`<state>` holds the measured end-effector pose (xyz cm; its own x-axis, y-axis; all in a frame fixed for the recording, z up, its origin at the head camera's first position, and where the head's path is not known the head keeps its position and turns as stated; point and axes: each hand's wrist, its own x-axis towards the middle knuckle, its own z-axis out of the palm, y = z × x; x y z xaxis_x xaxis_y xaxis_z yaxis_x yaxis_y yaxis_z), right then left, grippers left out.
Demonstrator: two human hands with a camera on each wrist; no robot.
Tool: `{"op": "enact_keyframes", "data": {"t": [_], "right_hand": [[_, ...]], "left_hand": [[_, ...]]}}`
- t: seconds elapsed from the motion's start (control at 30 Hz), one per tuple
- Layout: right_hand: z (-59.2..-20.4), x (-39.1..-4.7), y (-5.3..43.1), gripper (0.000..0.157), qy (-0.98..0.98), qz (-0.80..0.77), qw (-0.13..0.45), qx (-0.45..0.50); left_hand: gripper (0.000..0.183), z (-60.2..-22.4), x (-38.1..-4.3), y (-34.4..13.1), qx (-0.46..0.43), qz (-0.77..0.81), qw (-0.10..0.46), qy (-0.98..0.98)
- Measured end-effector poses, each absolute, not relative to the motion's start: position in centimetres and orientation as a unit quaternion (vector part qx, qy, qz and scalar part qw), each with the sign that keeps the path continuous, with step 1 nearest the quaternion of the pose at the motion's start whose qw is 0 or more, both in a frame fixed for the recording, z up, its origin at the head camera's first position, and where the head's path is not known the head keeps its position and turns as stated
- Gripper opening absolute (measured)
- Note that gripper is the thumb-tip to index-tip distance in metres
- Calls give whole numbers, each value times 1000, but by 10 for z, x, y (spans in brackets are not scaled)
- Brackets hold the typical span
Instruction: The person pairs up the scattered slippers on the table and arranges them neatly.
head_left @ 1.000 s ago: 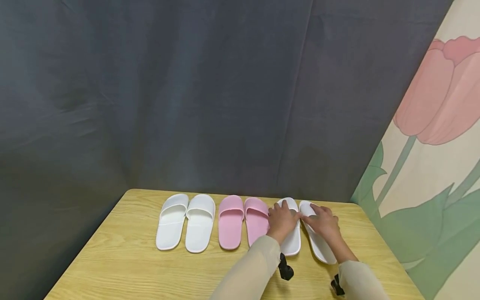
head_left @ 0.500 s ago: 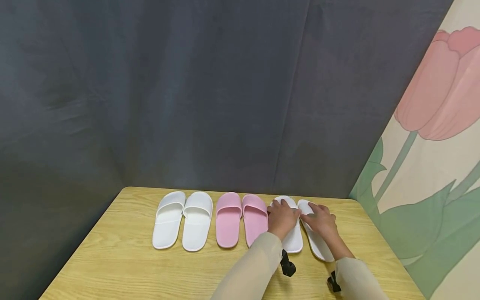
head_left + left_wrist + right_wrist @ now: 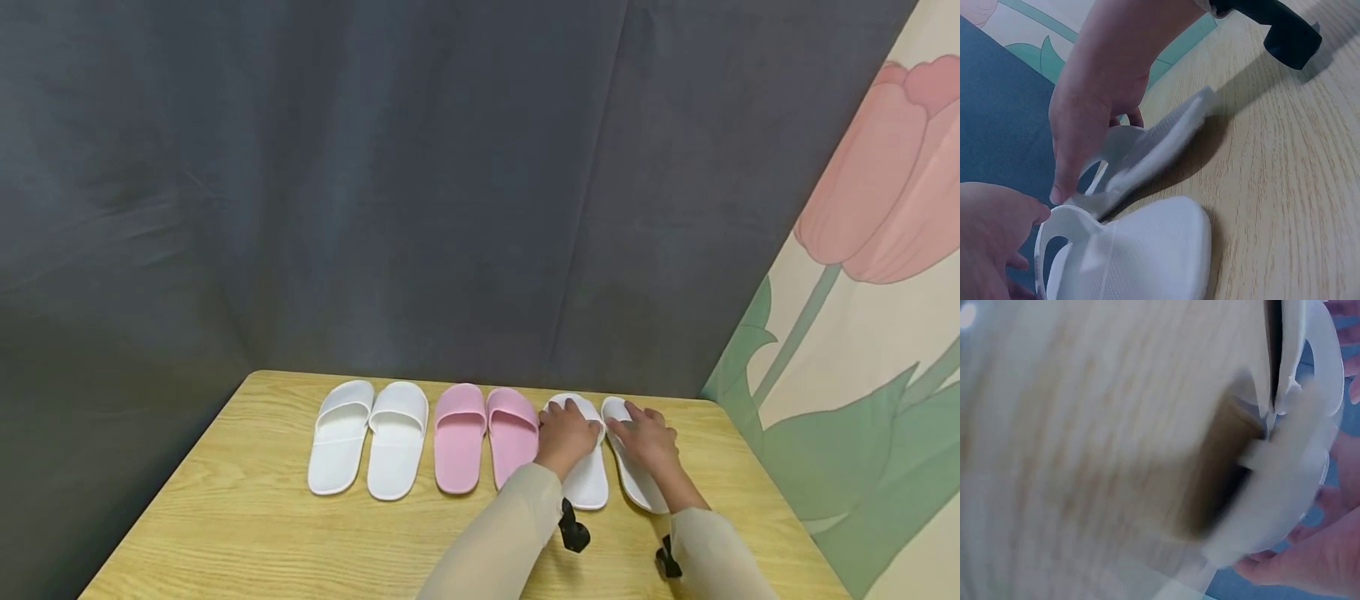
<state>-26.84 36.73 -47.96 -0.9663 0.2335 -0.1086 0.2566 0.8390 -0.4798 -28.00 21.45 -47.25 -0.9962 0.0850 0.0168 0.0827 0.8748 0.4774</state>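
Observation:
In the head view, a pair of white slippers lies at the right end of a row. My left hand [image 3: 567, 435] grips the strap part of the left white slipper [image 3: 588, 487], which is flat on the table. My right hand [image 3: 647, 442] holds the right white slipper [image 3: 637, 486] across its strap, thumb on the inner side. That slipper is angled, heel outward, and the left wrist view shows its sole [image 3: 1175, 140] tilted with a shadow beneath. Blur in the right wrist view softens the held slipper [image 3: 1279, 487]. Both hands partly hide the straps.
Left of my hands lie a pair of pink slippers [image 3: 459, 450] and another white pair [image 3: 396, 454], toes toward the dark curtain [image 3: 420, 208]. The wooden table [image 3: 300, 550] ends at the curtain. A wall with painted tulips [image 3: 862, 192] stands at the right.
The right slipper's heel has shifted slightly away from me and inward with my right hand. My left hand stays on its slipper. The head view has shifted a little.

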Motion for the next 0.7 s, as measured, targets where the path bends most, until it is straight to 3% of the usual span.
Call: {"op": "enact_keyframes", "data": {"t": [0.33, 0.7], "right_hand": [[-476, -274, 375, 74, 955, -267, 26, 128], [-468, -276, 379, 69, 956, -260, 19, 134]], "left_hand": [[59, -467, -281, 214, 65, 258, -4, 964], [56, -463, -284, 214, 84, 256, 31, 962]]}}
